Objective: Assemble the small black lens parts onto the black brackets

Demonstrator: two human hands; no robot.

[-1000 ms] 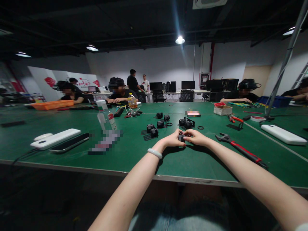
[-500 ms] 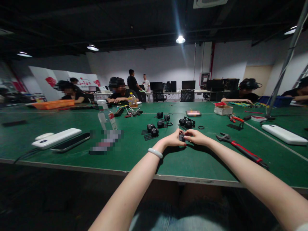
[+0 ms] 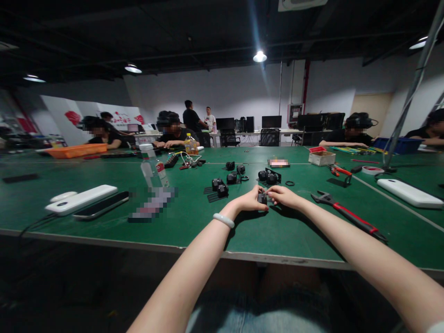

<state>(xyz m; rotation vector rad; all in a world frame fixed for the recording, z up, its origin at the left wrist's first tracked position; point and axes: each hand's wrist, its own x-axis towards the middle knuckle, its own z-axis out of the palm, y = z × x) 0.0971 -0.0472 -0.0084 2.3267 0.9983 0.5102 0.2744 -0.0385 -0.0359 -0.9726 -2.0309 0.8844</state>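
Note:
My left hand (image 3: 250, 200), below a pale bangle (image 3: 224, 220) on the wrist, is closed around a small black plastic part (image 3: 262, 198). My right hand (image 3: 282, 196) pinches at the part's right upper side; what sits between its fingertips is too small to make out. Just beyond my hands lie similar black parts (image 3: 269, 176) beside a black perforated plate. To the left are more black parts (image 3: 219, 187) on slotted black strips, with others (image 3: 231, 178) behind them. A black ring (image 3: 289, 183) lies flat on the green table (image 3: 194, 222).
An adjustable wrench (image 3: 347, 215) with red-and-black handle lies right of my arm. Orange-handled pliers (image 3: 342, 172), a small box (image 3: 322, 158) and a white power bank (image 3: 409, 193) are further right. Leftward are a clear bottle (image 3: 150, 169), phone (image 3: 102, 206) and another white power bank (image 3: 83, 199). Co-workers sit opposite.
My right fingertips have shifted slightly right, showing more of the black part. My left hand keeps its hold in the same place.

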